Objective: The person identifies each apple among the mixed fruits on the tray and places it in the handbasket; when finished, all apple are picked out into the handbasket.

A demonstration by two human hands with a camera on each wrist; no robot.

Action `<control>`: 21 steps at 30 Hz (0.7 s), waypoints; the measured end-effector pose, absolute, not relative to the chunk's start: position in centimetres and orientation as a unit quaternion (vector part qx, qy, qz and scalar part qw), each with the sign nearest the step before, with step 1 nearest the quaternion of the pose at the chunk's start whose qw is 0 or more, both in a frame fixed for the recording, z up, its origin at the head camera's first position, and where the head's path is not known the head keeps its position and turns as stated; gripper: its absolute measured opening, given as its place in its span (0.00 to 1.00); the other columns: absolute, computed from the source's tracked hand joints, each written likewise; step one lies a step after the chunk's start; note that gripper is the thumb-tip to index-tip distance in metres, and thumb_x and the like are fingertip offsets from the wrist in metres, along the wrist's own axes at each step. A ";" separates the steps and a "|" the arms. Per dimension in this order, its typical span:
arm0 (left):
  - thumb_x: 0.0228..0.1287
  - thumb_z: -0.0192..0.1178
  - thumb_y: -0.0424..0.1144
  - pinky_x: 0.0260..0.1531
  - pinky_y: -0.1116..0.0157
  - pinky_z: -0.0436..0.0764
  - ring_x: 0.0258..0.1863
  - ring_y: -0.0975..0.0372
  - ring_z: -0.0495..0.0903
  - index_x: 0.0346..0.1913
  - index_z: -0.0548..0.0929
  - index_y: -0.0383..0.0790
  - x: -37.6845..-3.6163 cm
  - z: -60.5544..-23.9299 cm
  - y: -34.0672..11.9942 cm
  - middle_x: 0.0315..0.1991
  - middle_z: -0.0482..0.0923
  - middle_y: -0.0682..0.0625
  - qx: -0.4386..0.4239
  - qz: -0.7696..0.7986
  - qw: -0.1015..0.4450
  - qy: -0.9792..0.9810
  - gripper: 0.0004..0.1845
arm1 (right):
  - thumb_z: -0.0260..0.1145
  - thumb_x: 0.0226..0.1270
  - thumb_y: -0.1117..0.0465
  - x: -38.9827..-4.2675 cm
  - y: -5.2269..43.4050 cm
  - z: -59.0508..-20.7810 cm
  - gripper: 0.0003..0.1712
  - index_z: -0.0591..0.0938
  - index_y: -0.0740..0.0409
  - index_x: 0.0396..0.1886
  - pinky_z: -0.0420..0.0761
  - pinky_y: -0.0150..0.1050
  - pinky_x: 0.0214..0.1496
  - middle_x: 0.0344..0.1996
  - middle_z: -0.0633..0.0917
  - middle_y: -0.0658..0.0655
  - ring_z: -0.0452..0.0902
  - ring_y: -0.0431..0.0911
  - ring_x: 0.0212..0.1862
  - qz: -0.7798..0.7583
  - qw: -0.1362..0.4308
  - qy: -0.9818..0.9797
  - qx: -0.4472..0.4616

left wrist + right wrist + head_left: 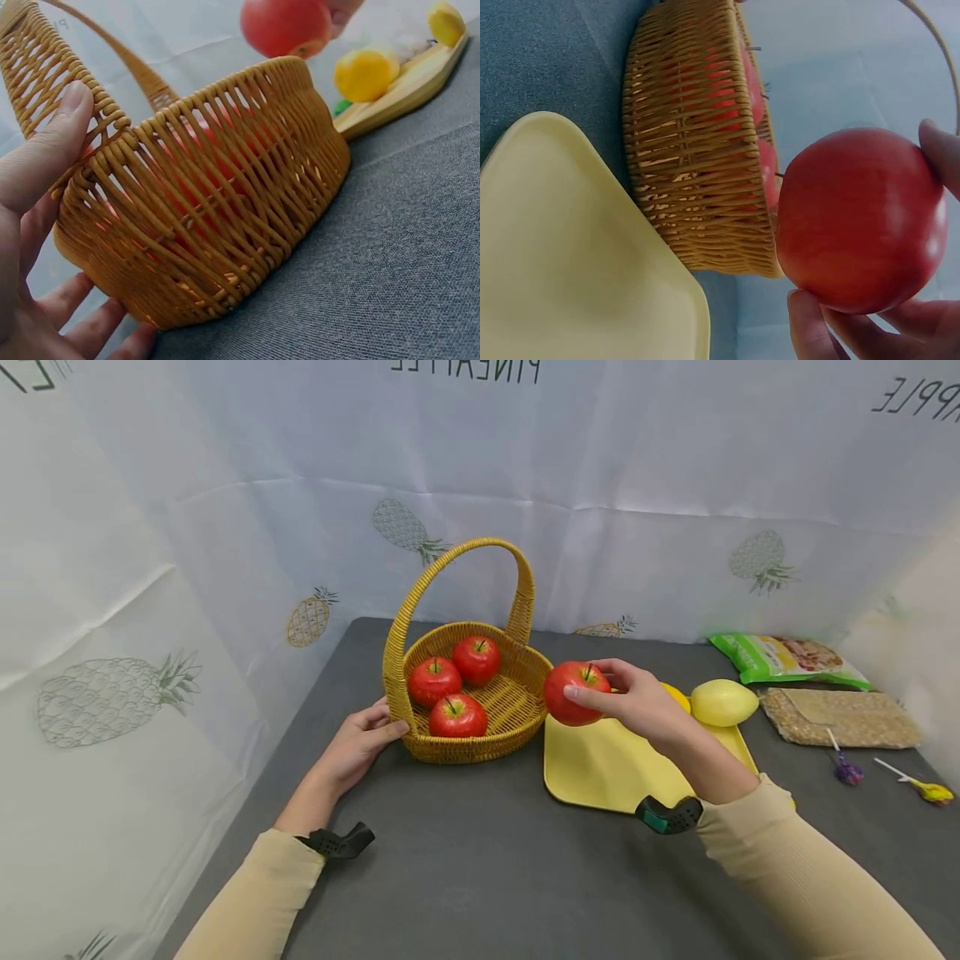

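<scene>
A woven yellow basket [517, 710] with a tall handle stands on the grey table and holds three red apples [457, 717]. My left hand [378, 728] rests against the basket's left side, its thumb [64, 127] lying on the rim by the handle's base and its fingers straight along the wall. My right hand [609, 693] grips a fourth red apple [568, 697] in the air, just right of the basket's rim and over the far left corner of a yellow tray [600, 768]. In the right wrist view this apple [862, 217] sits between my fingertips [810, 322].
A lemon [722, 702] and a yellow-orange fruit [677, 695] lie at the tray's far end. A green snack bag [787, 658], a brown packet [840, 717] and two lollipops [847, 768] lie at the right. Pineapple-print cloth walls stand behind and to the left.
</scene>
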State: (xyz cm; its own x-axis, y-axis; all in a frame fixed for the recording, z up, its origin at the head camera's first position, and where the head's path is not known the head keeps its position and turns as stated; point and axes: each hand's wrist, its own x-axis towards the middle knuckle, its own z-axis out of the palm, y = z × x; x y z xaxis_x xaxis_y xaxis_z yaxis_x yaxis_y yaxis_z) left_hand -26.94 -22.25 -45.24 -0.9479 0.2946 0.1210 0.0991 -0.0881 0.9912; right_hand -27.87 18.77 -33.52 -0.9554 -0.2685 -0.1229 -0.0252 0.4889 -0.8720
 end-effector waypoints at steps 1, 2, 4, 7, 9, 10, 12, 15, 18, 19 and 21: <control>0.73 0.64 0.34 0.64 0.71 0.69 0.81 0.54 0.40 0.67 0.72 0.19 -27.1 -45.3 -22.1 0.82 0.45 0.44 0.149 0.725 0.069 0.669 0.27 | 0.71 0.67 0.38 -28.0 18.7 -33.6 0.43 0.70 0.57 0.71 0.75 0.52 0.60 0.61 0.78 0.62 0.72 0.56 0.61 -0.496 0.120 0.856 -0.083; 0.73 0.64 0.34 0.64 0.71 0.69 0.81 0.53 0.40 0.66 0.73 0.20 -27.2 -45.3 -22.0 0.82 0.45 0.44 0.149 0.725 0.070 0.669 0.26 | 0.70 0.67 0.37 -28.1 18.6 -33.6 0.43 0.70 0.58 0.71 0.76 0.51 0.59 0.60 0.79 0.63 0.72 0.56 0.61 -0.495 0.119 0.857 -0.079; 0.73 0.64 0.34 0.63 0.71 0.70 0.81 0.54 0.41 0.65 0.74 0.19 -27.2 -45.4 -22.0 0.82 0.47 0.44 0.145 0.726 0.070 0.669 0.25 | 0.70 0.67 0.36 -28.3 18.2 -33.6 0.43 0.70 0.59 0.70 0.78 0.48 0.56 0.60 0.79 0.63 0.74 0.56 0.60 -0.497 0.119 0.856 -0.075; 0.73 0.64 0.34 0.63 0.71 0.69 0.81 0.54 0.41 0.63 0.75 0.19 -27.3 -45.3 -22.0 0.82 0.47 0.45 0.139 0.722 0.069 0.674 0.24 | 0.70 0.68 0.37 -28.8 17.7 -33.3 0.43 0.70 0.60 0.70 0.81 0.48 0.56 0.60 0.79 0.64 0.76 0.55 0.59 -0.506 0.125 0.850 -0.071; 0.73 0.64 0.35 0.64 0.70 0.68 0.81 0.55 0.41 0.63 0.74 0.19 -27.3 -45.3 -21.9 0.82 0.48 0.46 0.137 0.720 0.071 0.677 0.25 | 0.69 0.68 0.37 -29.1 17.5 -33.1 0.42 0.70 0.61 0.70 0.81 0.48 0.55 0.61 0.78 0.64 0.76 0.55 0.59 -0.509 0.129 0.848 -0.070; 0.73 0.64 0.35 0.65 0.69 0.68 0.81 0.55 0.42 0.63 0.74 0.18 -27.4 -45.3 -21.8 0.82 0.48 0.46 0.138 0.720 0.072 0.676 0.25 | 0.69 0.69 0.38 -29.2 17.4 -33.0 0.42 0.70 0.61 0.70 0.81 0.47 0.55 0.61 0.78 0.64 0.76 0.55 0.59 -0.509 0.130 0.848 -0.070; 0.73 0.64 0.35 0.65 0.69 0.68 0.81 0.55 0.42 0.62 0.74 0.18 -27.6 -45.4 -21.7 0.82 0.49 0.46 0.143 0.723 0.072 0.672 0.24 | 0.68 0.69 0.37 -29.5 17.3 -32.7 0.43 0.69 0.61 0.70 0.82 0.47 0.54 0.61 0.78 0.64 0.76 0.56 0.59 -0.506 0.131 0.850 -0.070; 0.73 0.64 0.34 0.64 0.69 0.69 0.81 0.55 0.43 0.61 0.75 0.18 -27.7 -45.4 -21.5 0.81 0.50 0.45 0.147 0.729 0.072 0.664 0.23 | 0.68 0.69 0.37 -29.9 16.9 -32.5 0.43 0.69 0.61 0.70 0.82 0.45 0.52 0.61 0.77 0.63 0.75 0.55 0.59 -0.501 0.132 0.853 -0.070; 0.73 0.63 0.33 0.63 0.70 0.69 0.81 0.54 0.43 0.61 0.75 0.18 -27.6 -45.4 -21.7 0.81 0.49 0.44 0.147 0.728 0.070 0.666 0.23 | 0.69 0.68 0.38 -30.3 16.3 -32.5 0.43 0.69 0.60 0.71 0.82 0.46 0.54 0.61 0.77 0.63 0.76 0.55 0.58 -0.503 0.139 0.850 -0.073; 0.73 0.64 0.33 0.63 0.70 0.70 0.81 0.54 0.43 0.61 0.75 0.18 -27.5 -45.3 -21.8 0.81 0.49 0.44 0.144 0.727 0.070 0.668 0.23 | 0.70 0.68 0.38 -30.5 16.0 -32.6 0.43 0.69 0.59 0.71 0.81 0.47 0.55 0.61 0.78 0.62 0.76 0.55 0.58 -0.504 0.143 0.848 -0.075; 0.72 0.64 0.33 0.62 0.71 0.70 0.81 0.53 0.43 0.62 0.75 0.18 -27.2 -45.2 -22.1 0.82 0.49 0.45 0.139 0.723 0.066 0.673 0.24 | 0.71 0.67 0.38 -30.9 15.6 -32.5 0.44 0.69 0.58 0.71 0.80 0.50 0.58 0.61 0.78 0.61 0.77 0.55 0.58 -0.505 0.151 0.846 -0.080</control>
State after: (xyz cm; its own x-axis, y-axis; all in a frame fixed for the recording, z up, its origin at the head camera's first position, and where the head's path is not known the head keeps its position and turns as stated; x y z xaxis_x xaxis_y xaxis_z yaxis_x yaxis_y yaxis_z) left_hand -27.22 -22.05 -45.17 -0.9524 0.2833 0.1123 0.0918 -0.0848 0.9922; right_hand -30.93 15.58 -32.50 -0.9416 -0.2875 -0.1752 0.0179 0.4770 -0.8787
